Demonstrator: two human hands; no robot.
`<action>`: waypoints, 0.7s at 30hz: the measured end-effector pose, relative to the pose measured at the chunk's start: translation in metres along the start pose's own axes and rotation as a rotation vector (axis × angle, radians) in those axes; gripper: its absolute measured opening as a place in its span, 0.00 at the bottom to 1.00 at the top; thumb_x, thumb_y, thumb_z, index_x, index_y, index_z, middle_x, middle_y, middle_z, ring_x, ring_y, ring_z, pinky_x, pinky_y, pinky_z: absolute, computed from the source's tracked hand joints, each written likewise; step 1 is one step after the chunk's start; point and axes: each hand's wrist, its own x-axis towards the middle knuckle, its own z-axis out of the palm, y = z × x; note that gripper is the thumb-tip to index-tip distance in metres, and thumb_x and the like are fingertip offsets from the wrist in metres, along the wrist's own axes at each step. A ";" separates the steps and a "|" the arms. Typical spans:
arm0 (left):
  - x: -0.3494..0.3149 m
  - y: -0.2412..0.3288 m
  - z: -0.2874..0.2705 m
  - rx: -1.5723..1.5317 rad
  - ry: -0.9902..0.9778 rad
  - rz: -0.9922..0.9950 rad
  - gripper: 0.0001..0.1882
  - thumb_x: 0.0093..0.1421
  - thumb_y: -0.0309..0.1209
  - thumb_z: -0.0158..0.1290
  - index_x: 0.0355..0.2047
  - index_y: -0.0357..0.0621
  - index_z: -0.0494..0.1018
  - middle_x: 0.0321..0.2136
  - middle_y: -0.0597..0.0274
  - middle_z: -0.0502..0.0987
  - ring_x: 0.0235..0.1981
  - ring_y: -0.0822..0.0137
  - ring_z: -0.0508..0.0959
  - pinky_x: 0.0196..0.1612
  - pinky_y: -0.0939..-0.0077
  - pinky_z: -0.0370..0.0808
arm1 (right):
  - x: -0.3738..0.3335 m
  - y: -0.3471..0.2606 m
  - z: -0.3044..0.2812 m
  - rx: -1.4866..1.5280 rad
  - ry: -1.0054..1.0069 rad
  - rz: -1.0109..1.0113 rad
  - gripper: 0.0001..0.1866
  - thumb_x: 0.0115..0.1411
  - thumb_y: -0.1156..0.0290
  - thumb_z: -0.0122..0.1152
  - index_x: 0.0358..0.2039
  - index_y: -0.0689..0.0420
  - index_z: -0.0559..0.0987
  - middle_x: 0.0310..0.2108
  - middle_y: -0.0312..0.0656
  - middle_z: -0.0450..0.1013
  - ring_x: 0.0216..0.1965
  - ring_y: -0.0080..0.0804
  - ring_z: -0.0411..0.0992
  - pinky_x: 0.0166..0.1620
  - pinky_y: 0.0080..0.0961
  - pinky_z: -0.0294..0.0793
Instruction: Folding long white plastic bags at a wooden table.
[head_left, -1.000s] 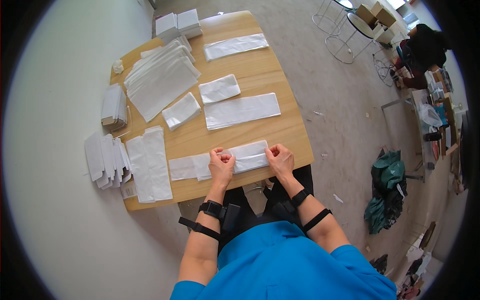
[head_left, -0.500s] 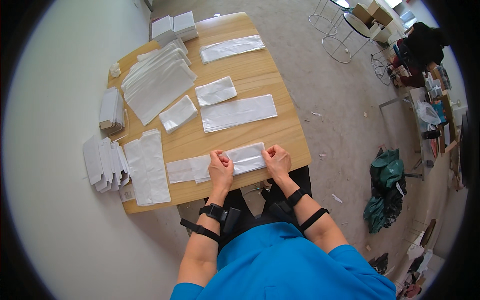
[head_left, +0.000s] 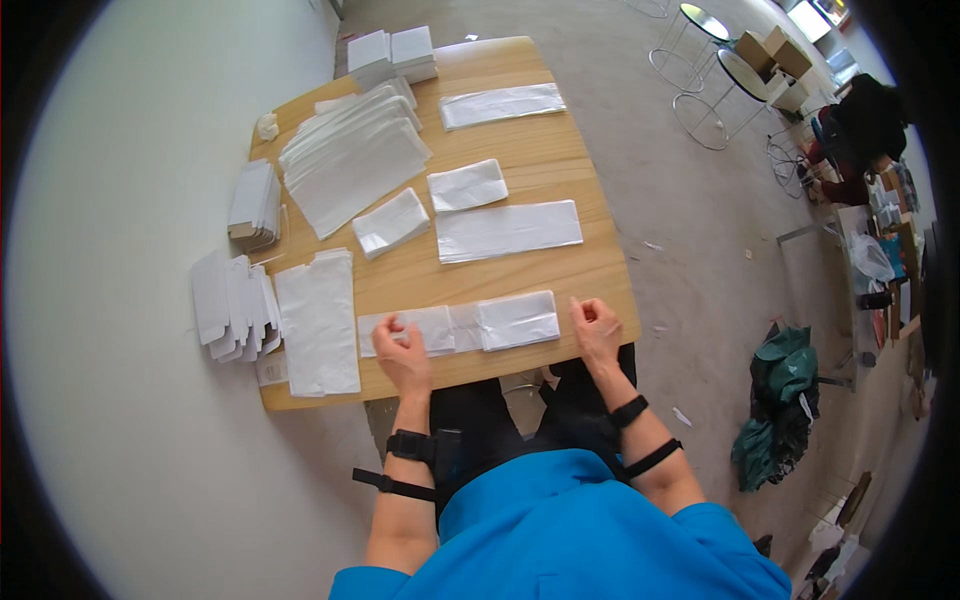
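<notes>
Along the near edge of the wooden table [head_left: 590, 270] lies a long thin white strip, see-through in its middle part [head_left: 466, 326]. Its right end bears a folded white bundle [head_left: 518, 320]; a flat white part [head_left: 430, 328] forms the left end. Over that left part is my left hand [head_left: 404, 360], fingers loosely bent and apart, with no held thing visible; whether it touches the strip is hard to tell. My right hand [head_left: 598, 338] is just right of the bundle, apart from it, fingers curled in with nothing seen in them.
Farther back lie a long white bundle [head_left: 510, 231], two small folded bundles [head_left: 468, 185] [head_left: 391, 222] and a fanned pile of white sheets [head_left: 355, 160]. White boxes [head_left: 254, 205] and flattened cartons [head_left: 235, 305] line the left side. At far right, a person [head_left: 865, 125] bends near a cluttered table.
Both hands have come off the folded bundle: the left moved left over the strip's other end, the right drew away to the right. The view has shifted slightly.
</notes>
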 end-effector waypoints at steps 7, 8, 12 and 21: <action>-0.004 -0.055 -0.029 0.281 0.125 -0.357 0.21 0.55 0.39 0.58 0.43 0.37 0.68 0.23 0.59 0.77 0.29 0.58 0.78 0.36 0.63 0.73 | -0.034 -0.019 -0.023 0.092 -0.048 -0.125 0.12 0.58 0.68 0.61 0.24 0.64 0.76 0.15 0.39 0.69 0.18 0.21 0.67 0.25 0.22 0.67; -0.006 -0.058 -0.028 0.284 0.143 -0.363 0.21 0.55 0.39 0.58 0.43 0.37 0.68 0.23 0.59 0.77 0.29 0.58 0.78 0.36 0.63 0.73 | -0.040 -0.022 -0.024 0.090 -0.072 -0.131 0.12 0.58 0.68 0.61 0.24 0.64 0.76 0.15 0.39 0.69 0.18 0.20 0.67 0.25 0.22 0.67; -0.005 -0.062 -0.026 0.268 0.163 -0.463 0.16 0.55 0.40 0.57 0.37 0.42 0.71 0.24 0.58 0.79 0.29 0.57 0.79 0.35 0.62 0.74 | -0.060 -0.027 -0.020 0.125 -0.156 -0.138 0.11 0.58 0.70 0.61 0.24 0.64 0.76 0.15 0.38 0.69 0.18 0.19 0.66 0.24 0.21 0.66; -0.008 -0.056 -0.030 0.166 0.152 -0.432 0.10 0.55 0.36 0.55 0.28 0.42 0.73 0.23 0.58 0.79 0.28 0.57 0.80 0.33 0.62 0.74 | -0.086 -0.051 0.009 0.234 -0.383 -0.243 0.08 0.57 0.72 0.61 0.25 0.64 0.77 0.16 0.37 0.69 0.18 0.19 0.66 0.23 0.20 0.65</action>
